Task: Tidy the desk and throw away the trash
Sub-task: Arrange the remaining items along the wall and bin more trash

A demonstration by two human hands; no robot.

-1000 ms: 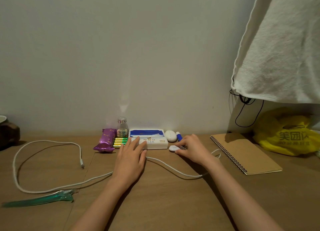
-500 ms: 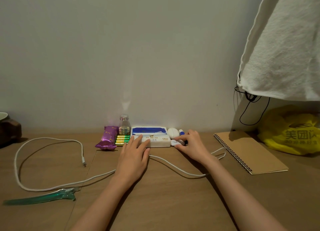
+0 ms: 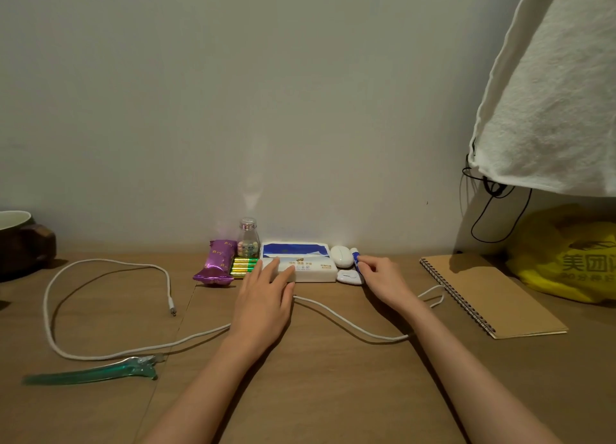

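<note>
Along the wall stand a purple snack wrapper (image 3: pixel 216 265), green-gold batteries (image 3: pixel 243 266), a small glass bottle (image 3: pixel 248 238), a white and blue tissue pack (image 3: pixel 313 263), a white oval case (image 3: pixel 340 256) and a blue and white tube (image 3: pixel 355 255). My left hand (image 3: pixel 263 303) rests flat with straight fingers on the tissue pack's front left corner. My right hand (image 3: pixel 383 280) touches the tube with its fingertips. A small white flat object (image 3: pixel 348 277) lies just left of that hand, against the tissue pack. A white cable (image 3: pixel 100 355) runs under both wrists.
A teal hair clip (image 3: pixel 90 373) lies at the front left. A brown spiral notebook (image 3: pixel 490 297) lies right, beside a yellow plastic bag (image 3: pixel 566 260). A dark mug (image 3: pixel 20 240) stands far left. White cloth (image 3: pixel 550 93) and a black cord (image 3: pixel 493 216) hang at the upper right.
My right hand slid the small white object back to the tissue pack's right end, let it go and reached the blue tube. My left hand crept forward onto the tissue pack.
</note>
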